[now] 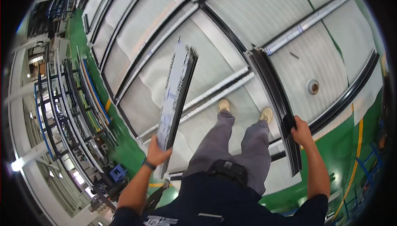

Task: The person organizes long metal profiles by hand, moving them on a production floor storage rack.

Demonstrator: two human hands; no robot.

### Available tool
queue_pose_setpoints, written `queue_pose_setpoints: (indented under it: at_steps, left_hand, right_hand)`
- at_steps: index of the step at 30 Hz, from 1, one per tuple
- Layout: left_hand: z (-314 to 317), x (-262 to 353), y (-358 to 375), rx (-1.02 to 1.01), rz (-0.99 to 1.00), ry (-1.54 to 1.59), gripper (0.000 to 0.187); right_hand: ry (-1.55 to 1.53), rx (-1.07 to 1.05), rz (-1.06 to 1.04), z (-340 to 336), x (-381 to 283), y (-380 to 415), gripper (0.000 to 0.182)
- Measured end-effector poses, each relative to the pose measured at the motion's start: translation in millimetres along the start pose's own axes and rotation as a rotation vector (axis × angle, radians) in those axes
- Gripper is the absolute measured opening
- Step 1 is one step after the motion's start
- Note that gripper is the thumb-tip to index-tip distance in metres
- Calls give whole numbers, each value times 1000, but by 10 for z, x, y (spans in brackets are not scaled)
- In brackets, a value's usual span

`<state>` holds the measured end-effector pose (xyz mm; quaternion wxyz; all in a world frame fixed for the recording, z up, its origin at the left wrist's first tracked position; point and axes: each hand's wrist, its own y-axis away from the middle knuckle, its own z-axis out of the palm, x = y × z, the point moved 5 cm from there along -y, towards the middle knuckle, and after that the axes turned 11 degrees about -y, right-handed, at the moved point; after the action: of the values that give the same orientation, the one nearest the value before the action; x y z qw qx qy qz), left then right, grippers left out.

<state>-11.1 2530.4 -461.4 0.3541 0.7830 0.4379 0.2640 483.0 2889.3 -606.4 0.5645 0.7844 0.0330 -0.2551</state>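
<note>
My left hand (158,152) grips the near end of a long film-wrapped metal profile (175,93), which points away from me over the floor. My right hand (300,131) is closed on a black frame profile (276,97) that stands on edge and runs up to a corner with a silver profile (308,23). I stand on pale ribbed sheets (215,31), my two feet between the two profiles.
More frames of black and silver profiles (136,35) lie across the sheets ahead. A rack of long profiles (70,106) stands at the left on the green floor (343,155). A round floor fitting (312,86) sits to the right.
</note>
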Motion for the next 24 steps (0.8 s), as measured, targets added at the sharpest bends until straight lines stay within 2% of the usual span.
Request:
queue_pose_setpoints:
  at_steps: [1, 2, 4, 5, 6, 8, 9, 10, 11, 12, 13, 14, 15, 17, 20, 24]
  left_hand:
    - [-50, 111, -299, 64, 50, 86, 61]
    - [-274, 183, -500, 126, 103, 172, 61]
    - [-490, 241, -1000, 249, 162, 260, 59]
    - [-602, 358, -1183, 304, 204, 307, 57]
    - [-773, 512, -1286, 336, 239, 462, 56]
    - [-1039, 568, -1520, 392, 309, 634, 54]
    - [-1210, 644, -1458, 402, 381, 763, 55]
    - [-1351, 775, -1434, 411, 459, 889, 56]
    - [-1406, 939, -1576, 450, 524, 996, 61]
    - [-1369, 1044, -1675, 387, 527, 1025, 68]
    - [-1462, 1127, -1688, 422, 585, 1105, 72]
    - [-1664, 1163, -1562, 458, 647, 1182, 75]
    - [-1724, 1185, -1427, 385, 661, 1293, 77]
    - [-1801, 1334, -1336, 401, 703, 1394, 75]
    - [-1709, 1343, -1242, 357, 735, 1522, 71]
    - [-1492, 1382, -1132, 268, 719, 1658, 69]
  right_hand:
    - [-81, 18, 53, -133, -496, 63, 27]
    - [-62, 66, 1, -152, -929, 129, 27]
    - [1, 218, -274, -308, -1583, 99, 28]
    - [-42, 259, -346, -322, -1758, 40, 28]
    - [-67, 328, -466, -339, -1958, -31, 29]
    - [9, 401, -432, -346, -2747, 141, 32]
    - [-100, 379, -460, -258, -2934, 207, 35]
    - [-76, 379, -512, -212, -3206, 223, 35]
    - [-179, 380, -639, -241, -3465, 161, 35]
    - [-307, 379, -713, -190, -3534, 176, 35]
    - [-333, 345, -749, -200, -3788, 170, 35]
    - [-295, 338, -807, -152, -4160, 314, 35]
    - [-219, 328, -813, -68, -4416, 473, 36]
    - [-117, 283, -791, 1, -4842, 609, 37]
    - [-98, 226, -913, 230, -5223, 761, 38]
    - [21, 163, -972, 470, -5571, 846, 39]
